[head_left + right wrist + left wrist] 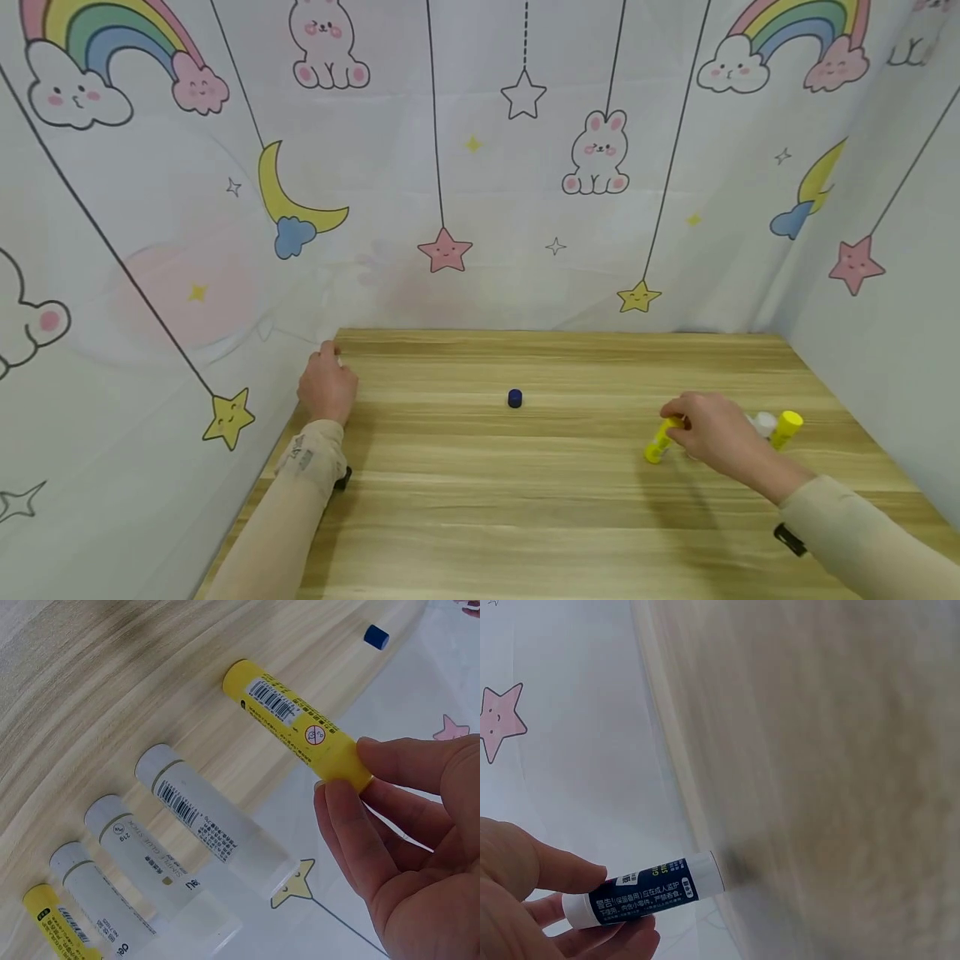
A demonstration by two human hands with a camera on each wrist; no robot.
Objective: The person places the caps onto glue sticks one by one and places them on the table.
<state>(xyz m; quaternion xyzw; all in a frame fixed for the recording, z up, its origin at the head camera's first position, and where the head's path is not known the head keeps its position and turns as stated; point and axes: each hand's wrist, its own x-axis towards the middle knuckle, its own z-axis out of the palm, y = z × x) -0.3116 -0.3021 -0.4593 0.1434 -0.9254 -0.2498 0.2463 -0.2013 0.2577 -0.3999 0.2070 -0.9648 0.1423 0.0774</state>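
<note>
At the far left of the table, my left hand (327,387) grips a glue stick (646,891) with white ends and a dark blue label. Its far end is at the tabletop; I cannot tell whether it touches. On the right, my right hand (712,432) pinches the upper end of a yellow glue stick (289,720), which stands slightly tilted at the table. Beside it, three white glue sticks (210,814) and a second yellow glue stick (64,926) stand in a row. In the head view my right hand partly hides this row.
A small dark blue cylinder (515,399), cap-like, stands near the middle of the wooden table (465,492). White printed cloth (495,192) hangs along the back, left and right sides, close to the table's edges.
</note>
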